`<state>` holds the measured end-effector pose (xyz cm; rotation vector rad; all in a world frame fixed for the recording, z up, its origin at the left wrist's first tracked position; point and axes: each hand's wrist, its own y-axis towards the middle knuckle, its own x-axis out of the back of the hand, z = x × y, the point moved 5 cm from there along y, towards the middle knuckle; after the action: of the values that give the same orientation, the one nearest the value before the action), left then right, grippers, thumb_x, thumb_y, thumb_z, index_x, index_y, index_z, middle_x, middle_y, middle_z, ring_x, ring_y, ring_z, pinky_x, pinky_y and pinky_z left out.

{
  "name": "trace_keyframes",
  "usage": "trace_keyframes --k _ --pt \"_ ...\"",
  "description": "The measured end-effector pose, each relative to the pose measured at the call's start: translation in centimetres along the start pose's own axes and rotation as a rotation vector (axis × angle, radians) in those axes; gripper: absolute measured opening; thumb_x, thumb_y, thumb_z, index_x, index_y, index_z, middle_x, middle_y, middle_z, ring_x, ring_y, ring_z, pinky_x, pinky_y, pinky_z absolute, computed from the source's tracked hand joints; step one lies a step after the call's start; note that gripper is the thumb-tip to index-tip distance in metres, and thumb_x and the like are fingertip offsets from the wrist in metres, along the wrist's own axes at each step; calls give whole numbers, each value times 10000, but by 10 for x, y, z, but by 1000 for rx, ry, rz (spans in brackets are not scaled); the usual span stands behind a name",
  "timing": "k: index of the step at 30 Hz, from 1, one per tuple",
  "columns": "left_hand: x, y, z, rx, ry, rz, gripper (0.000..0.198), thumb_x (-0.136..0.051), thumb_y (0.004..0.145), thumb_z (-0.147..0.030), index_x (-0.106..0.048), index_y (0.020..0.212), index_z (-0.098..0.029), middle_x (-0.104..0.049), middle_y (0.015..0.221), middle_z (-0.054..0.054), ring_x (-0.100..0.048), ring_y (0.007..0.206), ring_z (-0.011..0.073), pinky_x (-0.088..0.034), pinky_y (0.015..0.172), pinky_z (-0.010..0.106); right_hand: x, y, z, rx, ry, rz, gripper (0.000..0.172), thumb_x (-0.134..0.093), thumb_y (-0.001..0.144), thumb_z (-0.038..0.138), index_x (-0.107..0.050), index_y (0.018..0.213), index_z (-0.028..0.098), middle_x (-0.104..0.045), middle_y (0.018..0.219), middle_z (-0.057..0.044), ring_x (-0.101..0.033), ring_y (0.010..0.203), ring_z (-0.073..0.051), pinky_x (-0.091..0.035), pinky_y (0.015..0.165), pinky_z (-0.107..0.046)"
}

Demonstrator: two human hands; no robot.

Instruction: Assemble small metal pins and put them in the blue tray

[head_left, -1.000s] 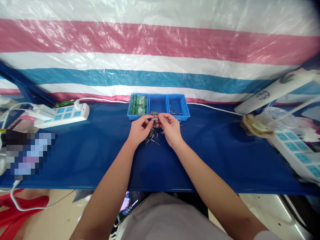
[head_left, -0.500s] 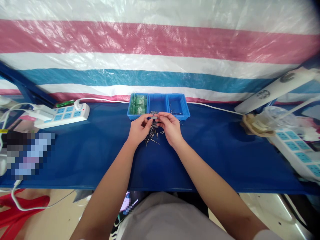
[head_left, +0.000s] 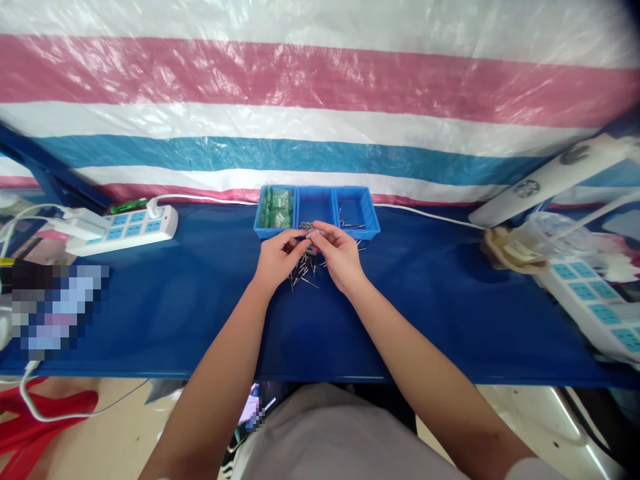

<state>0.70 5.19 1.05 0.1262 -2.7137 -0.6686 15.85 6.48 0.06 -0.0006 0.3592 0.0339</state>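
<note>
Head view: the left hand [head_left: 278, 261] and right hand [head_left: 343, 259] pinch a small grey, hard-looking piece [head_left: 309, 234] where their fingertips meet, above loose, thin metal pins [head_left: 302, 272]. Mostly hidden, it is probably light, stiff, smooth; its ends seem the best hold.

A small grey piece [head_left: 309, 234] sits pinched between the fingers [head_left: 299, 249] of both hands, mostly covered by them, so its full shape cannot be told. It is held just in front of the middle compartment of a blue bin set [head_left: 316, 200]. Below it, thin metal pins [head_left: 303, 272] lie loose on the desk [head_left: 320, 333] in a tangled heap, pointing various ways, some with dark shafts. Small round metallic parts [head_left: 306, 226] cluster at that compartment's near end, partly hidden.
</note>
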Motion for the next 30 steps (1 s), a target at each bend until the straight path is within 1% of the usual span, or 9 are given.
trace_keyframes --k 4,7,9,12,16,20,25,27,30 --pt "-1 0 -3 -4 2 39 233 -731 898 -404 -756 1007 -200 -579 617 -43 -500 546 89 -457 582 232 3 0 4 62 -11 -47 527 -895 690 450 -661 1117 248 -731 900 -6 -717 867 -180 -601 889 -369" --pt "1 0 -4 -13 8 25 220 -645 964 -369 -745 1069 -204 -596 650 -32 -512 559 90 -458 583 224 6 0 8 122 -53 -95 589 -894 696 430 -578 1167 275 -702 891 12 -728 817 -179 -613 864 -373" --pt "3 0 -3 -20 25 1 227 -632 971 -346 -730 1124 -210 -575 636 -41 -501 549 88 -458 583 221 6 0 10 145 -79 -91 611 -895 693 415 -546 1178 284 -696 883 18 -727 784 -179 -619 821 -367" --pt "2 0 -2 -38 36 3 256 -635 968 -330 -719 1185 -223 -552 624 -50 -475 533 85 -453 576 219 3 0 10 148 -125 -53 508 -889 693 426 -584 1063 259 -714 849 5 -715 763 -176 -610 748 -342" --pt "-2 0 -3 -53 0 70 257 -633 972 -332 -738 1180 -221 -567 636 -38 -464 533 82 -443 562 219 0 -1 11 139 -214 5 374 -871 699 481 -651 850 218 -719 786 -14 -672 704 -163 -578 686 -325" --pt "-2 0 -3 -38 -15 108 274 -645 966 -349 -736 1188 -218 -600 669 -25 -484 550 86 -451 570 224 0 -2 12 124 -277 32 348 -841 736 501 -686 860 215 -723 773 -18 -651 681 -161 -553 680 -328" --pt "-3 0 -3 -30 16 112 268 -635 968 -392 -733 1132 -204 -607 665 -24 -501 545 93 -452 561 226 3 -2 13 106 -323 26 378 -843 739 513 -609 849 238 -689 703 12 -608 617 -151 -498 593 -303" --pt "-3 0 -3 -22 50 107 262 -629 971 -400 -722 1118 -204 -598 643 -33 -515 545 97 -455 571 227 3 -1 12 120 -317 40 366 -825 762 517 -611 868 239 -691 721 8 -619 642 -154 -500 608 -301" --pt "-2 0 -1 0 100 106 265 -613 979 -425 -716 1070 -198 -627 650 -27 -564 573 110 -462 603 238 1 -1 10 141 -319 78 338 -778 810 532 -675 920 230 -713 805 -18 -643 716 -162 -514 656 -304"
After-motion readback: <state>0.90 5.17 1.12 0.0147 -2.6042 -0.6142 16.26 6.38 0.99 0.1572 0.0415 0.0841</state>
